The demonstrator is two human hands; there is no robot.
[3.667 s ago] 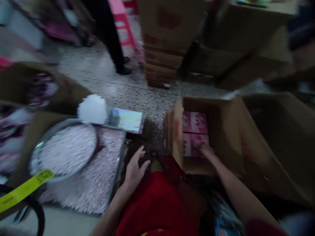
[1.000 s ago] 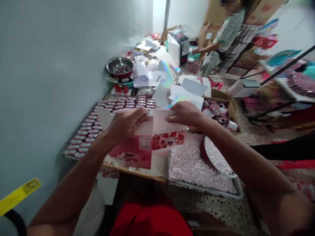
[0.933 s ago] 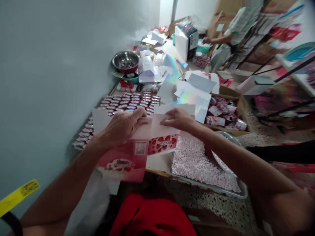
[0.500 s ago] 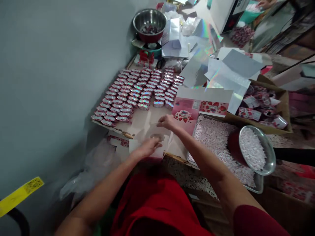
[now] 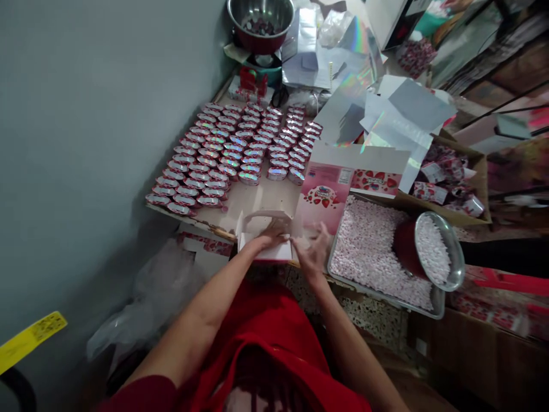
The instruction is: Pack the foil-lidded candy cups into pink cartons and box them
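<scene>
- While both hands meet at the lower middle of the frame, the left hand (image 5: 269,236) rests on a small white folded cardboard box (image 5: 265,236) at the near edge of the table (image 5: 261,200), fingers curled over the box's rim in a closed grip on it.
- Just right of it, the right hand (image 5: 312,247) is blurred; its fingers look spread and touch the box's right side, but I cannot tell whether its grip is closed.
- Right behind the hands, a flat pink carton blank printed with strawberries (image 5: 330,189) lies on the table, its white flaps reaching toward the right.
- At the right of the hands, a shallow metal tray filled with small pale pink candies (image 5: 377,257) sits on the table's edge, and a round metal bowl with a red underside (image 5: 433,249), also holding candies, lies tilted in it.
- Across the upper left of the table, rows of small foil-lidded red cups (image 5: 231,151) stand close together.
- Further up, sheets of holographic silver card (image 5: 386,123) lie in a loose heap, and a steel mixing bowl (image 5: 261,20) stands at the top middle.
- At the right middle, an open brown cardboard box of pink wrapped packets (image 5: 446,177) sits beside the tray.
</scene>
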